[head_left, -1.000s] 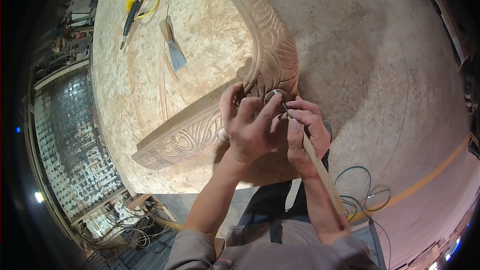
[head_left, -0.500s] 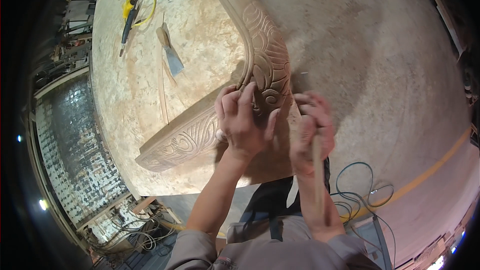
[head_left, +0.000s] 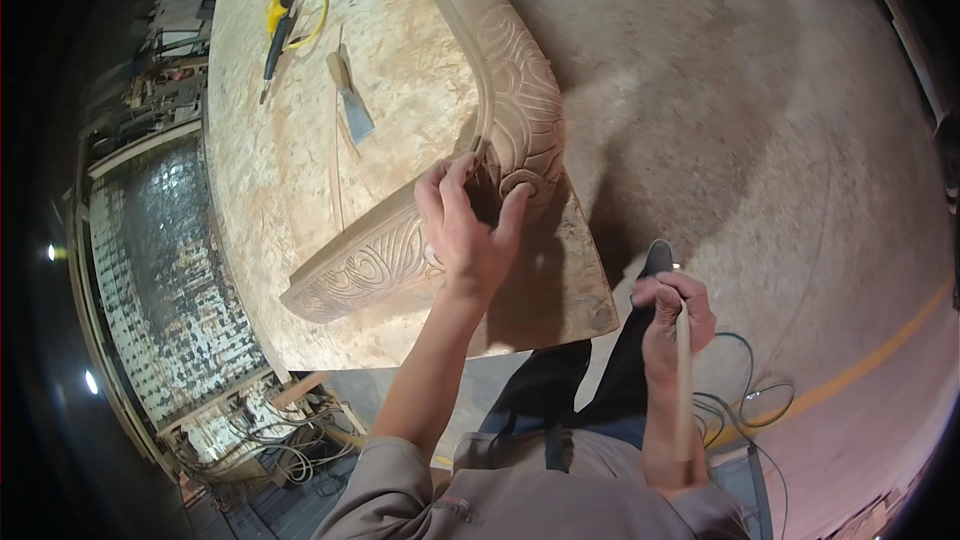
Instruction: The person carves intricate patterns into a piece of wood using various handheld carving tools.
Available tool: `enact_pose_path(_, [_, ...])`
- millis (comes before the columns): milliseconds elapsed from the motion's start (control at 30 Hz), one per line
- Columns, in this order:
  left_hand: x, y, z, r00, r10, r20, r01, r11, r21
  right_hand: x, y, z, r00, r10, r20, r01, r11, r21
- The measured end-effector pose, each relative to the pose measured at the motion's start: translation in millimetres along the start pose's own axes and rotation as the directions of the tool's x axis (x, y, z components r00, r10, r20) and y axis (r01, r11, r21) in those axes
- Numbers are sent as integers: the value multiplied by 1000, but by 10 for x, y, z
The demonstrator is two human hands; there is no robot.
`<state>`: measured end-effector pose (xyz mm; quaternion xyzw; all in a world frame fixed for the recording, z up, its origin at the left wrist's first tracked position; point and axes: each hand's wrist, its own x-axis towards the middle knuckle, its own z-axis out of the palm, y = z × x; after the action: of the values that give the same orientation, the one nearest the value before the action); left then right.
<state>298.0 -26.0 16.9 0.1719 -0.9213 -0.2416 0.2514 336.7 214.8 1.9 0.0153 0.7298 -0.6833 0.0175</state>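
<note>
A carved wooden corner piece, brown with scroll and leaf relief, lies on a worktable. Its shorter carved arm reaches left, and the longer one runs away to the far side. My left hand grips the piece at the inner corner, fingers over the inner edge and thumb against a carved scroll. Off the table's right edge, my right hand is closed around a slim, pale wooden stick that points back along my forearm. Whatever lies at the stick's far end is hidden in the fist.
A scraper with a wooden handle and a thin wood strip lie on the table. Beyond them is a black and yellow power tool with a yellow cord. Hoses coil on the floor at right; cables lie at lower left.
My right hand has drawn back from the carved corner, down and to the right, with the stick. My left hand stays on the piece, its thumb shifted up onto the scroll.
</note>
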Motion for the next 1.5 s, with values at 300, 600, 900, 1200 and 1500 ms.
enact_pose_path(300, [337,-247,-4,874,-414,255,467,861,-202,236,-249,-927,781,390,488,-608,655,449])
enact_pose_path(600, [385,27,-108,927,-172,333,114,975,189,947,-210,-904,730,478,488,-617,768,171])
enact_pose_path(900, [402,-54,-105,929,-145,339,132,989,62,952,-151,-738,731,383,565,-508,858,76])
enact_pose_path(1200, [384,-7,-142,931,-179,317,147,982,120,1040,-31,-366,819,280,501,-249,960,-130])
enact_pose_path(1500, [32,161,-24,991,-34,129,-16,929,369,1226,274,302,745,-261,613,426,894,-137])
